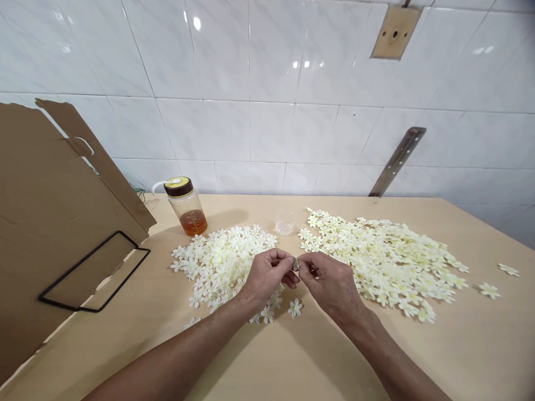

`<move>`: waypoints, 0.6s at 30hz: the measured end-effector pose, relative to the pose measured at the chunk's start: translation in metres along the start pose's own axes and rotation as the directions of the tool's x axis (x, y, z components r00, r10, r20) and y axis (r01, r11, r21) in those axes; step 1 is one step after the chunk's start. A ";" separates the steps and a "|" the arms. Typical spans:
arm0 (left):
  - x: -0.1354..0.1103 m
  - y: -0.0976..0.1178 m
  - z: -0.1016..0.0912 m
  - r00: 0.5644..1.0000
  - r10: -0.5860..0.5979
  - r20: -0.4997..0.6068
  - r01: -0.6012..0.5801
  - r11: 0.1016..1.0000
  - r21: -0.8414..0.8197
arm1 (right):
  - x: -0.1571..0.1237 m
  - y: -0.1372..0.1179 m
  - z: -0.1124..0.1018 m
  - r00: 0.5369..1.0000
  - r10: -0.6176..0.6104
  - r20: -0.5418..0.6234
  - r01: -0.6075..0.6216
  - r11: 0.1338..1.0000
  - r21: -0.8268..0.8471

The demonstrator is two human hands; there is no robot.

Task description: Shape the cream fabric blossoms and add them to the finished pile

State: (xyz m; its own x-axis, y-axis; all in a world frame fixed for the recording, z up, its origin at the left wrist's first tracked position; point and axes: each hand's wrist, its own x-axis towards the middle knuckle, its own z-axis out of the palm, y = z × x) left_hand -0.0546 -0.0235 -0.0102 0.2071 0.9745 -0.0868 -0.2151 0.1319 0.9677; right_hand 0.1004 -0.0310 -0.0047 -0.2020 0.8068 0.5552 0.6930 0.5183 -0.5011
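My left hand (271,275) and my right hand (328,281) meet at the middle of the table, thumbs and fingers pinched together. Between the fingertips is a small greyish piece (296,264), too small and too covered to name. Below the hands lies a single white artificial flower (295,308). A heap of white artificial flowers (225,256) spreads behind and beside my left hand. To the right of my right hand lies a wider heap of pale yellow-white artificial flowers (388,259).
A small clear plastic cup (285,224) stands between the heaps. Behind the left heap is a bottle (186,209) of amber liquid. A cardboard sheet (62,211) and a black wire frame (112,236) stand at left. Loose flowers (489,290) lie far right. A tiled wall (267,133) backs the table.
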 end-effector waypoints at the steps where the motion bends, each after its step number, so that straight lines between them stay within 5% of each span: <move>1: 0.000 0.000 0.000 1.000 -0.002 -0.001 0.002 1.000 0.001 | 0.000 0.000 0.000 1.000 0.002 0.002 -0.002 1.000 0.002; 11: 0.002 0.002 0.000 0.996 -0.066 -0.059 0.071 0.994 0.088 | -0.001 0.002 0.000 0.996 -0.048 0.075 0.053 0.996 -0.070; 18: 0.004 -0.002 0.000 0.996 -0.058 -0.063 0.066 0.990 0.123 | 0.002 0.001 -0.002 0.990 0.033 0.134 -0.023 0.997 -0.079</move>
State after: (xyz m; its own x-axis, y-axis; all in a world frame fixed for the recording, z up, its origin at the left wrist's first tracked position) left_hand -0.0532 -0.0201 -0.0126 0.1585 0.9747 -0.1579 -0.0815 0.1723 0.9817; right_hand 0.1023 -0.0292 -0.0022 -0.2696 0.8541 0.4447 0.7502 0.4758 -0.4592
